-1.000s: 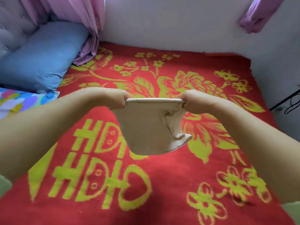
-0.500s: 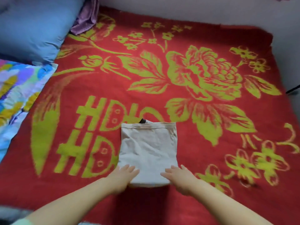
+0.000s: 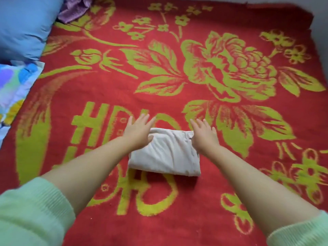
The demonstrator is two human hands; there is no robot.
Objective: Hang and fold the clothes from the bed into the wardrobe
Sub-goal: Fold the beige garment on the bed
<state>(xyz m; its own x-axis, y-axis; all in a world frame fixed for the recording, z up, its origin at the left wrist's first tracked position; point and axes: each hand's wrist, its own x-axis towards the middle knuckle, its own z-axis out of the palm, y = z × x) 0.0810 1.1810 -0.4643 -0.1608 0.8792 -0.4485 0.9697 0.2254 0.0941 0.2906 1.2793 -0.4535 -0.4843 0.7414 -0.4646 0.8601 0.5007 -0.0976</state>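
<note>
Left hand: my left hand (image 3: 137,129) is spread flat, fingers apart, palm down on the far-left corner of the folded cloth (image 3: 166,153); the fingertips reach past it onto the blanket (image 3: 230,201). Nothing gripped.
Right hand: my right hand (image 3: 204,134) is splayed the same way, palm down on the far-right corner of the cloth, fingers fanned and pointing away from me. Pressing, not clasping.
Cloth: cream, folded into a compact rectangle, lying flat on the red and yellow-green floral blanket on the bed, near the middle, over the yellow lettering.
Change vs half a second ago: back then both hands sat at the near edge of a longer, flatter rectangle. Now the cloth is shorter front to back and looks thicker, with a rounded fold on the near edge, and my hands are at its far edge. A second ago I had it held up in the air, stretched between two fists.
Arm pose: both forearms bare, reaching forward and converging on the cloth; green sleeves (image 3: 32,210) pushed up at the bottom corners.
Surroundings: blue pillow (image 3: 23,23) at top left, purple fabric (image 3: 74,9) beside it, a multicolour sheet (image 3: 12,89) at the left edge.
</note>
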